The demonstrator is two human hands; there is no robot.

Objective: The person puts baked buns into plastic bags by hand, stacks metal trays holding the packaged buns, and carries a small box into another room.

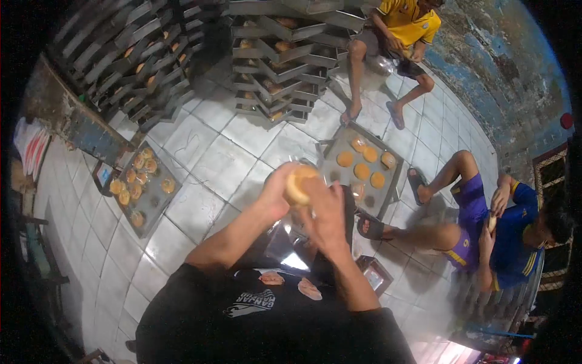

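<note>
A round golden bun [297,187] is held up in front of my chest between both hands. My left hand [276,193] is closed around its left side. My right hand [326,213] presses its fingers over the bun's right side, slightly blurred. Clear plastic film shows just beyond the bun, though I cannot tell whether it wraps it. On my lap lies a shiny clear plastic sheet or bag stack [294,252], partly hidden by my hands.
A metal tray [383,201] of buns is ahead right; another tray [159,205] with wrapped buns is left. Stacked tray racks [279,60] stand at the back. A person in yellow [415,24] sits behind; one in blue [512,242] sits right, holding a bun.
</note>
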